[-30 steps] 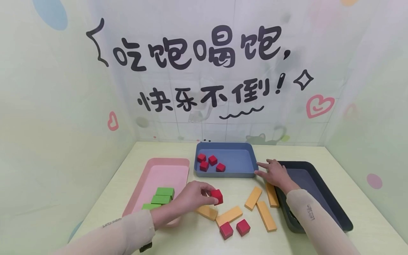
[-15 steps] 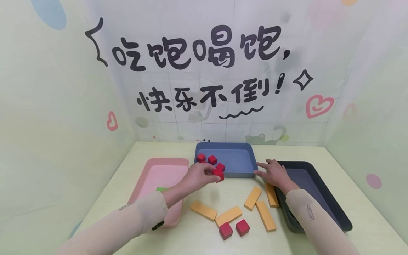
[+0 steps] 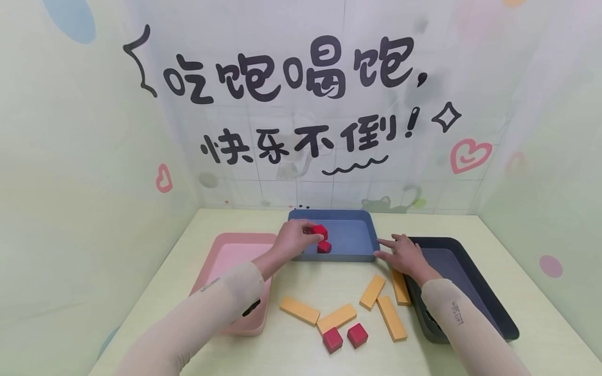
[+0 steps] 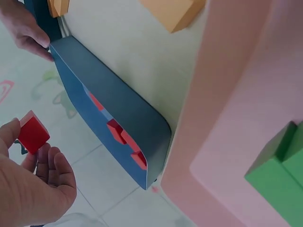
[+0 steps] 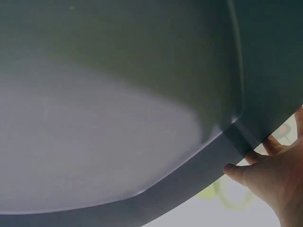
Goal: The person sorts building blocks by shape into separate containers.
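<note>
A plain red cube was pinched in the left hand above the shallow, round-cornered blue tray, which lay flat on the counter with more red cubes inside; the right hand touched its right end.

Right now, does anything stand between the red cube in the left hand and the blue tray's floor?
Possibly one thing: in the head view, another red cube, inside the blue tray, shows just below the held cube in the left hand. The left wrist view shows them apart. Nothing visible blocks the tray's right side.
</note>
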`<state>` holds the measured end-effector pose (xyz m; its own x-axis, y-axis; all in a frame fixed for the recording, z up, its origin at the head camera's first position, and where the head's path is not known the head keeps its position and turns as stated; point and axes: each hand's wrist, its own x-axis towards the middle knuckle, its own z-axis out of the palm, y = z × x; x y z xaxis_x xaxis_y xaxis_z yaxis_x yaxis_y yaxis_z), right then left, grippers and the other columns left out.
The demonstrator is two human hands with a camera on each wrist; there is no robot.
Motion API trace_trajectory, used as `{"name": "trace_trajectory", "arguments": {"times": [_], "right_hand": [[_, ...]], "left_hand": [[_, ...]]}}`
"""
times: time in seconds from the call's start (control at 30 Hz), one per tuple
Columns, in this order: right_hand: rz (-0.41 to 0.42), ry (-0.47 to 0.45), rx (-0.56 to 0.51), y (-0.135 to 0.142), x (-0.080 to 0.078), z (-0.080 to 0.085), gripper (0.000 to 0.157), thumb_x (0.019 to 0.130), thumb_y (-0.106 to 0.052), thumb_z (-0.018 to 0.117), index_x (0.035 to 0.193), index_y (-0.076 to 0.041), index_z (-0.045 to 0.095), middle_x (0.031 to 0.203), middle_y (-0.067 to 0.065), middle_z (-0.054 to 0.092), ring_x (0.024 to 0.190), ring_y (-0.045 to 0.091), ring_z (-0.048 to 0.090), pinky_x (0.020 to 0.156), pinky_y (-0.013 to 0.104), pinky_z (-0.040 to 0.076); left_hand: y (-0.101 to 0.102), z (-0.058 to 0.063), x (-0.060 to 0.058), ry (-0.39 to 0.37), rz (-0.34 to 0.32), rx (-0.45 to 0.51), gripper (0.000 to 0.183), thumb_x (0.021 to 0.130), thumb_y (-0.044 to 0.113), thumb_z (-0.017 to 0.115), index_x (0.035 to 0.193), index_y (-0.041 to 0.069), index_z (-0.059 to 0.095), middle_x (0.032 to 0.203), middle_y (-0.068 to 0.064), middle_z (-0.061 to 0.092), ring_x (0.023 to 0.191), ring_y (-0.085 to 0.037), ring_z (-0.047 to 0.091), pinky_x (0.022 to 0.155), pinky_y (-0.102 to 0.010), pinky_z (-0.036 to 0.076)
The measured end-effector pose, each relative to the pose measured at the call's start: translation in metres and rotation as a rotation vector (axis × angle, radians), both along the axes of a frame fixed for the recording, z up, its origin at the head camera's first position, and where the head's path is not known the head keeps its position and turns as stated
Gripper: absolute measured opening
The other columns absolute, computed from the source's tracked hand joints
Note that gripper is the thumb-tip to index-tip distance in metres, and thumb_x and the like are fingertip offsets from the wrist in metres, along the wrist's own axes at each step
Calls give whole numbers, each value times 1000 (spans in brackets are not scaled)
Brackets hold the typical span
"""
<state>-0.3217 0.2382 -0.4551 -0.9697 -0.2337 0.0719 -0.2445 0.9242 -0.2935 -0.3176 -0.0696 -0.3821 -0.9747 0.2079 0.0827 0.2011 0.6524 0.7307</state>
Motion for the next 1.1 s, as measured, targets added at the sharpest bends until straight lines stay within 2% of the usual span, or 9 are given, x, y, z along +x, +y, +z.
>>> {"name": "trace_trajectory", "arguments": {"times": [0.2, 0.37, 0.7, 0.87, 1.1], "right_hand": [[-1, 2, 2, 0, 0, 0, 57, 86, -53, 50, 131, -17, 50, 134, 29, 36, 123, 51, 24, 89, 69, 20], [-4, 3, 1, 1, 1, -1, 57, 86, -52, 51, 131, -17, 50, 134, 29, 36, 123, 51, 24, 89, 69, 20], [-2, 2, -8, 0, 1, -2, 58, 86, -53, 51, 131, -17, 50, 134, 29, 35, 123, 51, 23, 88, 70, 19], [-8, -2, -12, 0, 1, -1, 58, 86, -52, 51, 131, -17, 50, 134, 29, 35, 124, 51, 23, 89, 70, 18], [-10, -2, -23, 0, 1, -1, 58, 86, -52, 52, 131, -17, 50, 134, 29, 34, 124, 51, 22, 89, 70, 18]], "left_hand": [[8, -2, -17, -10, 41, -15, 40, 77, 35, 71, 111, 17, 64, 89, 3, 60, 72, -15, 57, 55, -26, 48], [18, -3, -28, -21, 80, -15, 37, 77, 35, 71, 107, 16, 65, 89, 3, 60, 74, -16, 56, 58, -27, 48], [31, -8, -42, 16, 105, -38, 38, 79, 33, 70, 111, 14, 64, 98, 0, 61, 83, -16, 53, 70, -29, 47], [36, -14, -51, 19, 116, -61, 40, 78, 34, 70, 112, 15, 63, 100, 0, 60, 85, -17, 53, 71, -31, 46], [39, -25, -60, 9, 154, -82, 36, 77, 34, 71, 107, 15, 65, 94, 2, 61, 81, -15, 54, 68, -31, 45]]}}
